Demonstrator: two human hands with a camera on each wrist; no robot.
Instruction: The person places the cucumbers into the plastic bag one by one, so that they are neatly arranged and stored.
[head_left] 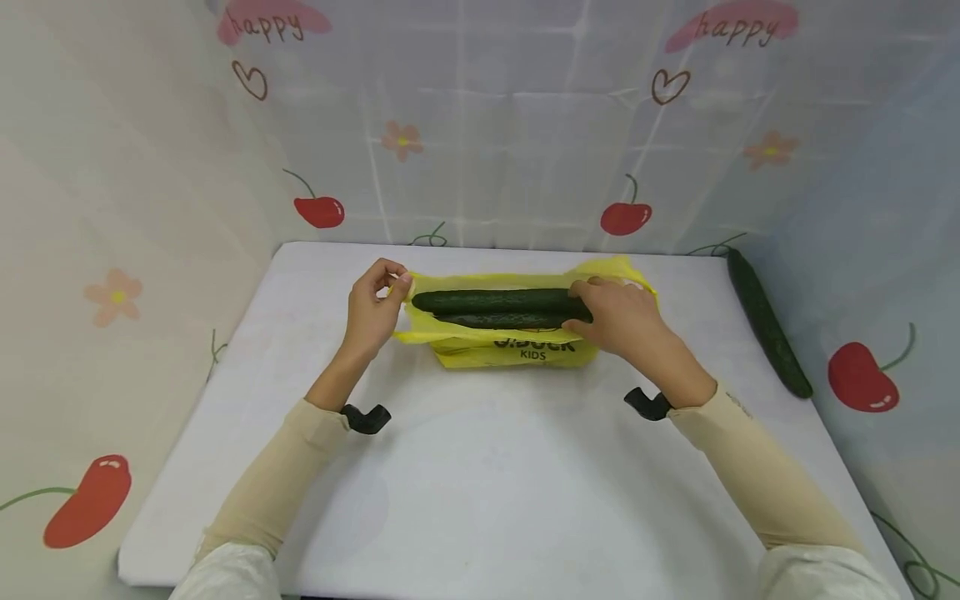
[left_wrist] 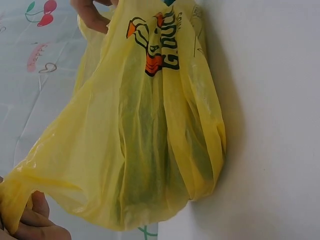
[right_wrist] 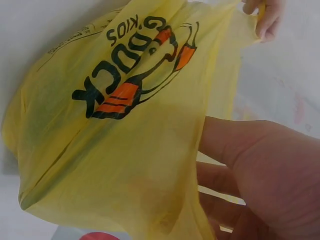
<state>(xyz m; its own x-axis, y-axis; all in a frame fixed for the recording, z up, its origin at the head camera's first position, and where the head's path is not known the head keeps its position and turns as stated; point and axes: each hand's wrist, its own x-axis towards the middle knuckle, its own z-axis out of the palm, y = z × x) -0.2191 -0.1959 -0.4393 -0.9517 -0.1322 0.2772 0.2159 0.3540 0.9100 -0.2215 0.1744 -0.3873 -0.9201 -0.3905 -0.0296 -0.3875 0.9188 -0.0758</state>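
Note:
A yellow plastic bag (head_left: 517, 353) with a duck print stands on the table, its mouth stretched wide. Two dark green cucumbers show in the mouth, a back cucumber (head_left: 491, 301) lying higher and a front cucumber (head_left: 498, 321) partly covered by the bag's edge. At the bag's left corner, my left hand (head_left: 378, 304) pinches the gathered plastic, as the left wrist view also shows. My right hand (head_left: 624, 318) reaches into the mouth from the right and grips the back cucumber's right end. In the right wrist view the bag's side hides those fingertips.
Another cucumber (head_left: 768, 325) lies along the right edge of the white table (head_left: 480, 483). Printed curtains (head_left: 510, 125) close in the back and both sides. Black wrist mounts (head_left: 366, 419) stick out from both sleeves.

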